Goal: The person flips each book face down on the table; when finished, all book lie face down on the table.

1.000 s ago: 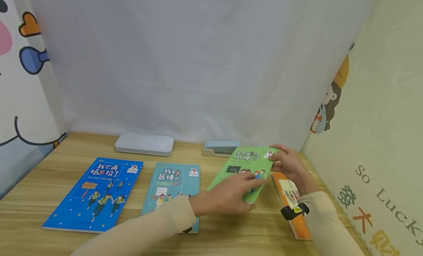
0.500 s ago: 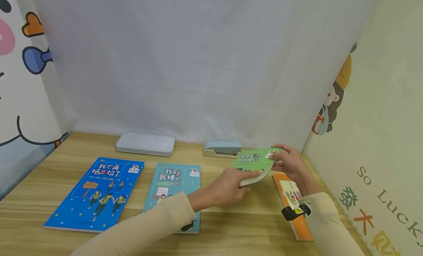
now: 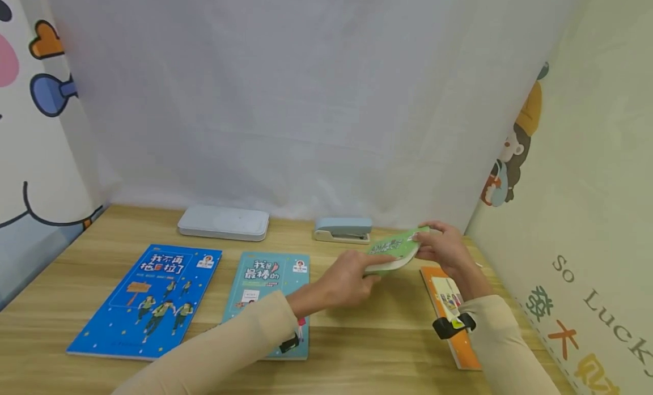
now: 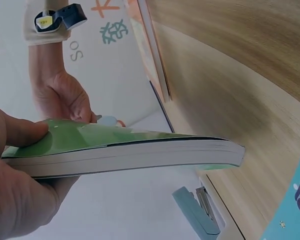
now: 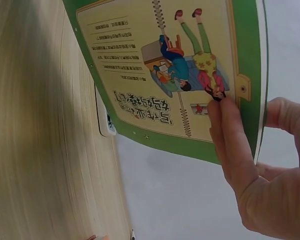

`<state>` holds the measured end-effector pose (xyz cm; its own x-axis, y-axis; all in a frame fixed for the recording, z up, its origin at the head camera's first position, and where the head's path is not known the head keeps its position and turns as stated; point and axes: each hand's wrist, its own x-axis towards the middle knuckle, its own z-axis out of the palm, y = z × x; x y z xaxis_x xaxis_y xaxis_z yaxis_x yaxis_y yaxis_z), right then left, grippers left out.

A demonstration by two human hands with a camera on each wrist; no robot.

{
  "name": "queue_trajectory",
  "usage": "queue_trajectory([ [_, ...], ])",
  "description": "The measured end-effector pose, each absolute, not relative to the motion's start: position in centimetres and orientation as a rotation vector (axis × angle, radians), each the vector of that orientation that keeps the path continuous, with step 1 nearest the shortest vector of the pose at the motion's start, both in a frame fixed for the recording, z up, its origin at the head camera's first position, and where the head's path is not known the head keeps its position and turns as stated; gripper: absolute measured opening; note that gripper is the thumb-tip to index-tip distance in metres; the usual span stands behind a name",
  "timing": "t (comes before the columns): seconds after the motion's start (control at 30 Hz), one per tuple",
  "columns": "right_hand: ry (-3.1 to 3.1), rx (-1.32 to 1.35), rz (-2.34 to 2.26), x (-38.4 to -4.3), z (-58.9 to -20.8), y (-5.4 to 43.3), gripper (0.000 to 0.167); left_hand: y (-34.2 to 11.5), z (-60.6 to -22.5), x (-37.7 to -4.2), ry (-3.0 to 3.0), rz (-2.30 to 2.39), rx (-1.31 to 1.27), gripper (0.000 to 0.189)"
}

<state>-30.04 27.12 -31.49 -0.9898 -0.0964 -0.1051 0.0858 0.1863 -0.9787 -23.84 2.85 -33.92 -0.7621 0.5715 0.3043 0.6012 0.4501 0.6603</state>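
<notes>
A green paperback book (image 3: pixel 391 249) is held between both hands above the back right of the table, its near edge tipped up. My left hand (image 3: pixel 343 281) pinches that edge, thumb on the cover, in the left wrist view, where the white page block (image 4: pixel 140 156) faces the camera. At the book's right side my right hand (image 3: pixel 445 250) grips the far corner. The right wrist view shows the back cover (image 5: pixel 140 60) with its drawn figures, two fingers (image 5: pixel 232 137) lying on it and the thumb on the other face.
A blue book (image 3: pixel 153 304) and a teal book (image 3: pixel 278 270) lie at left, the teal one partly under my left sleeve. An orange book (image 3: pixel 465 349) lies beside my right forearm. Along the back are a pale flat case (image 3: pixel 224 222) and a blue stapler (image 3: pixel 344 228), before a white cloth.
The green book has tilted, its near edge rising until the cover looks narrow. My left hand has moved up and back with that edge; the right hand has stayed at its corner.
</notes>
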Motion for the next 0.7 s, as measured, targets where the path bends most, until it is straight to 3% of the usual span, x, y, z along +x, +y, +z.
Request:
queue_trajectory([
  [0.57, 2.271, -0.027, -1.907, -29.77, -31.42, 26.89, 0.046, 2.11, -33.89, -23.96, -2.505, -1.374, -0.970, 0.044],
  [0.7, 2.261, -0.053, -1.871, -29.67, -31.38, 27.12, 0.056, 1.87, -33.91, -23.97, -2.471, -1.413, -0.940, 0.043],
])
